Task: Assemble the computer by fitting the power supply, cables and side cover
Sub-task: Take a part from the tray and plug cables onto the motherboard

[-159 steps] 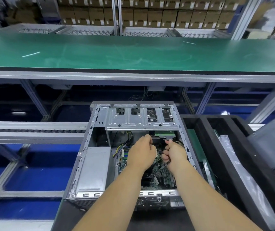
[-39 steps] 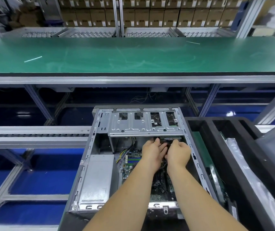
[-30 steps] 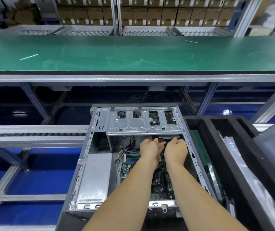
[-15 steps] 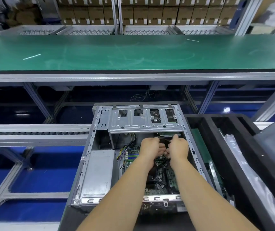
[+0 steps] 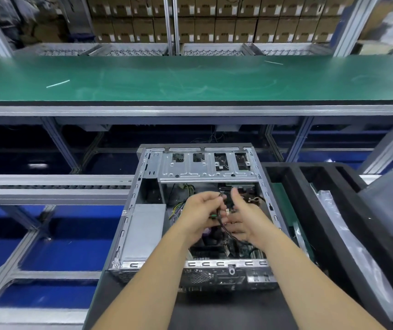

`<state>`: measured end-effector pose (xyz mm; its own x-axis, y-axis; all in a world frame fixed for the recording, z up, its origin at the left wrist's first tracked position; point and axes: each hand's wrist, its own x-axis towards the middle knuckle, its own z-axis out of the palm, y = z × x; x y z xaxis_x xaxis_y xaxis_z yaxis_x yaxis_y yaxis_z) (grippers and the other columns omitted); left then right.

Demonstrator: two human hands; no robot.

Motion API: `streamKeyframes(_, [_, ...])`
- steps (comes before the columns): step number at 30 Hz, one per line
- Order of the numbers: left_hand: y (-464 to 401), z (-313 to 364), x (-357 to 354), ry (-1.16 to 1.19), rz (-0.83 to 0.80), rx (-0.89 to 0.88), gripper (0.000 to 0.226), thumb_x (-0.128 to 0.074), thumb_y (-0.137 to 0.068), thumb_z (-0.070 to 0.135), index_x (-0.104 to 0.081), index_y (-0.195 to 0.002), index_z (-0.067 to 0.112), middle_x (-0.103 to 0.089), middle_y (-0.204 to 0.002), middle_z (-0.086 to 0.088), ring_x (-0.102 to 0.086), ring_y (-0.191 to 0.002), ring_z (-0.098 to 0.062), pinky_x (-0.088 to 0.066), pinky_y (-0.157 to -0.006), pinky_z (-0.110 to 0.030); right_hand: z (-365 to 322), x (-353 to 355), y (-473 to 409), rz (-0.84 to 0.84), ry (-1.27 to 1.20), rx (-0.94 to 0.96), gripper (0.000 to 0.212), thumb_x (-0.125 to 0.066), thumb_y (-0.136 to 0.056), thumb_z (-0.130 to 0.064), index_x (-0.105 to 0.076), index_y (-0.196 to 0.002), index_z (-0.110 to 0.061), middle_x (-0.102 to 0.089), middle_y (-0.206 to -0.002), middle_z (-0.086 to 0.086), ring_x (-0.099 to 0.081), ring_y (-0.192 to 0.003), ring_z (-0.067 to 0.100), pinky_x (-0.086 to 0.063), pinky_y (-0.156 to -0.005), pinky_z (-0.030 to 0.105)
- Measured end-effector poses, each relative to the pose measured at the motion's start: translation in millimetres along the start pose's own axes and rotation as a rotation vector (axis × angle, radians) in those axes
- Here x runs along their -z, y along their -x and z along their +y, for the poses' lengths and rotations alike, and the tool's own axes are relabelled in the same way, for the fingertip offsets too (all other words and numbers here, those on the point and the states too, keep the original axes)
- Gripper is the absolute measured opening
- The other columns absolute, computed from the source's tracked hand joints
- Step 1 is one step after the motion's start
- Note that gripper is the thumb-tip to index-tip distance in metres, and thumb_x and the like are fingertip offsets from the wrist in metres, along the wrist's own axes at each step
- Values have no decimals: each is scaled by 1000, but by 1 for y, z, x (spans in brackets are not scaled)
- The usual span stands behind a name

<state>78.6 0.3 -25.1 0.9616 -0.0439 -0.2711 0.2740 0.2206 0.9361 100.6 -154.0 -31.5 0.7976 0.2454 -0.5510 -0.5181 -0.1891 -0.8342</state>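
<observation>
While the one computer case point(image 5: 143, 186) lies open on its side before you, both hands work above its motherboard point(image 5: 214, 252). Your left hand point(image 5: 197, 213) pinches a thin black cable point(image 5: 218, 211) in its curled fingers. Your right hand point(image 5: 245, 217) grips the same cable bundle lower down, thumb raised. One power supply point(image 5: 143, 232) sits in the case's left bay; one drive cage point(image 5: 205, 166) spans the far end.

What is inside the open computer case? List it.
Inside the case: a grey power supply at left, a circuit board, and thin cables held by the left hand and right hand. Both hands cover the board's middle.
</observation>
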Motion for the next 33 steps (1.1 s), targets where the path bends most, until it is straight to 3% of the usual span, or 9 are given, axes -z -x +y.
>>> streamKeyframes(3, [-3, -1, 1, -4, 126, -86, 9, -65, -94, 7, -73, -93, 12, -73, -78, -5, -65, -74, -20, -56, -66, -34, 4, -11, 10, -207, 358, 108, 69, -51, -82, -81, -72, -102, -18, -80, -91, -3, -76, -86, 15, -58, -82, 36])
streamKeyframes(7, [-5, 0, 6, 34, 186, -196, 13, -63, -97, 15, -75, -103, 13, -77, -95, -4, -73, -90, -17, -57, -78, -26, 7, -11, 8, -85, 752, 352, 45, -60, -99, -48, -75, -73, -15, -47, -44, -10, -42, -42, 8, -36, -51, 25])
streamKeyframes(12, [1, -7, 5, -315, 293, -305, 19, -49, -103, 38, -58, -119, 34, -60, -110, 23, -54, -96, 20, -40, -81, -7, -9, -19, -7, 131, -233, 435, 43, -48, -107, -38, -59, -70, -19, -45, -63, -3, -33, -49, 11, -28, -49, 27])
streamKeyframes(17, [6, -12, 5, -541, 128, -106, 42, -48, -97, 57, -65, -89, 19, -57, -75, 2, -55, -64, -14, -43, -57, -22, -23, -17, -19, 74, -1078, 379, 40, -38, -109, -45, -47, -80, -19, -38, -64, -5, -29, -51, 12, -33, -55, 27])
streamKeyframes(22, [6, -10, 2, -416, -43, -7, 11, -65, -96, 32, -67, -103, 24, -68, -93, -9, -63, -75, -12, -52, -58, -23, -30, -10, -19, -23, -1264, 453, 42, -38, -108, -47, -50, -80, -19, -42, -67, -5, -36, -54, 14, -40, -64, 30])
streamKeyframes(24, [5, -7, 1, -378, 57, -66, 7, -63, -97, 19, -68, -101, 17, -64, -74, -5, -56, -60, -12, -47, -50, -21, -33, -11, -20, -47, -1155, 460, 41, -36, -108, -46, -52, -81, -20, -48, -68, -5, -43, -56, 13, -44, -66, 30])
streamKeyframes(27, [8, 10, 11, 38, 259, -177, 7, -60, -98, 14, -67, -98, 13, -48, -57, 3, -41, -48, -11, -36, -45, -21, -36, -18, -19, 84, -544, 407, 36, -46, -108, -33, -59, -79, -17, -60, -70, 1, -55, -60, 15, -48, -60, 30])
streamKeyframes(30, [17, 25, 28, 448, 176, -162, 15, -55, -99, 8, -64, -111, 8, -41, -54, 2, -35, -43, -9, -30, -36, -19, -29, -32, -14, 153, 23, 382, 33, -53, -102, -22, -61, -73, -10, -60, -67, 8, -48, -52, 13, -38, -49, 27])
streamKeyframes(33, [25, 40, 42, 501, 197, -166, 10, -56, -99, 11, -65, -100, 10, -39, -53, 5, -34, -40, -6, -27, -32, -17, -12, -47, -7, 286, 477, 728, 46, -52, -102, -33, -56, -65, -4, -55, -59, 14, -42, -50, 15, -32, -54, 30])
